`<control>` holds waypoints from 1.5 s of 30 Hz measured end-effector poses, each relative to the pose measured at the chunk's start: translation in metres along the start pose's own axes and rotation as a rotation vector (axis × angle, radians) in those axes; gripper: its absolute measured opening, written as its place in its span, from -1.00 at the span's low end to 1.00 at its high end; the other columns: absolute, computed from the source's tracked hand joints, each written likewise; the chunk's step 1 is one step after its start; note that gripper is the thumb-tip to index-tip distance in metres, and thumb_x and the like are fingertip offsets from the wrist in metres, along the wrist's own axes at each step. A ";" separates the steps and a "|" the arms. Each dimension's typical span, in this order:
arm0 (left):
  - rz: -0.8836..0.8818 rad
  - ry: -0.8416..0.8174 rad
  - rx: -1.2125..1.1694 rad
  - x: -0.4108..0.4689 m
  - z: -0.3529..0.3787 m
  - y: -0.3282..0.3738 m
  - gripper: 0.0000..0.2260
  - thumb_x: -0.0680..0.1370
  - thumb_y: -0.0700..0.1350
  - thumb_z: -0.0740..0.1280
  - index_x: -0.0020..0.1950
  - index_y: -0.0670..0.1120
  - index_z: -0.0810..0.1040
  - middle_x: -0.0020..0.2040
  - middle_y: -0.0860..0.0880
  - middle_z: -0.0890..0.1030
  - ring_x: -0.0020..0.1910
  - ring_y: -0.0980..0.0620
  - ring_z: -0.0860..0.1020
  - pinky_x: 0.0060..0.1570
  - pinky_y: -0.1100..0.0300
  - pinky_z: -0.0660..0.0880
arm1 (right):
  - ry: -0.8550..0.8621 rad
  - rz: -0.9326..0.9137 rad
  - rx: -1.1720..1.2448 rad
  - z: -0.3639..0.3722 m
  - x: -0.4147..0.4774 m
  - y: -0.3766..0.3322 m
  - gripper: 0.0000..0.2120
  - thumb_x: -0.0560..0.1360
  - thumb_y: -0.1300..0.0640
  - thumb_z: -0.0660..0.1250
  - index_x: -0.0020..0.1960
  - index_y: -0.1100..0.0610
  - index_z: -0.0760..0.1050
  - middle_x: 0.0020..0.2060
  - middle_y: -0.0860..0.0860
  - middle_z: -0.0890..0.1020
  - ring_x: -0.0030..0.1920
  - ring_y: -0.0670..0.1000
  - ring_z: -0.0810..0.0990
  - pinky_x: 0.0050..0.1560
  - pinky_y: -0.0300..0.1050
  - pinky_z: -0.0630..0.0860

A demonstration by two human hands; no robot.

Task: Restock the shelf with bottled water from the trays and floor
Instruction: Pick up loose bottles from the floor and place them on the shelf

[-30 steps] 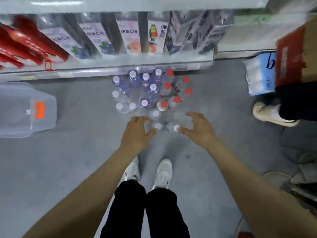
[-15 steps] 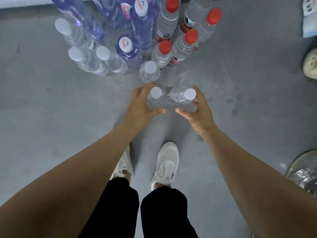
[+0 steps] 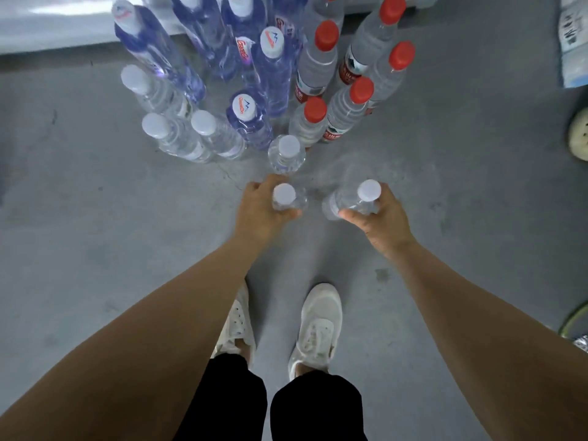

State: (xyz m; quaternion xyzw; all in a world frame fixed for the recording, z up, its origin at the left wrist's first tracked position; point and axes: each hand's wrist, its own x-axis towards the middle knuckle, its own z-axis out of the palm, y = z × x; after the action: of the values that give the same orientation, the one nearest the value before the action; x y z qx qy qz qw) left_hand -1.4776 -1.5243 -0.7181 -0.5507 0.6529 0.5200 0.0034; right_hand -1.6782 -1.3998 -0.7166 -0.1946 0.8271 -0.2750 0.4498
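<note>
Right bottle (image 3: 353, 201) now tilted, farther from left bottle (image 3: 284, 195).

one head-worn wide-angle view, aimed steeply down over the person's own body at the grey concrete floor (image 3: 95, 249). forearms enter from both bottom corners, white sneakers (image 3: 318, 323) low centre. close range: left hand (image 3: 264, 213) and right hand (image 3: 386, 219) mid-frame, each gripping a small white-capped clear plastic bottle (image 3: 284, 197). standing cluster of clear and blue-tinted plastic bottles (image 3: 273, 74) fans out along the top edge.
</note>
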 end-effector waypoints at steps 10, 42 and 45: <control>-0.348 -0.170 -0.578 -0.119 -0.077 0.014 -0.43 0.25 -0.03 0.61 0.18 -0.24 0.59 0.09 -0.18 0.69 0.12 -0.14 0.65 0.16 0.04 0.58 | -0.274 0.158 0.170 -0.035 -0.099 -0.053 -0.42 0.28 0.11 0.66 0.24 0.11 0.53 0.08 -0.03 0.72 0.09 -0.06 0.70 0.03 -0.23 0.56; 0.416 0.426 -0.655 -0.487 -0.642 0.510 -0.35 0.20 0.44 0.46 0.04 -0.02 0.73 0.03 -0.02 0.73 0.14 -0.07 0.64 0.40 -0.18 0.33 | -0.339 -0.823 0.042 -0.211 -0.517 -0.801 -0.11 0.06 -0.59 0.45 0.08 0.08 0.71 0.13 -0.02 0.70 0.18 0.03 0.61 0.15 0.02 0.51; 0.500 0.484 -0.670 -0.503 -0.701 0.523 -0.39 0.25 0.39 0.47 0.02 -0.08 0.72 -0.01 -0.05 0.74 0.07 -0.08 0.66 0.37 -0.17 0.37 | -0.315 -0.970 0.057 -0.196 -0.547 -0.864 -0.19 0.19 -0.51 0.46 0.10 0.16 0.70 0.08 0.07 0.73 0.14 0.17 0.64 0.04 0.01 0.55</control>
State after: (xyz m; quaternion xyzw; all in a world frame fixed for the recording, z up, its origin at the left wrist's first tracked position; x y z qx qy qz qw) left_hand -1.2591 -1.7201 0.2472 -0.4527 0.5441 0.5434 -0.4512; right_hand -1.4965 -1.7018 0.2633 -0.5829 0.5559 -0.4420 0.3947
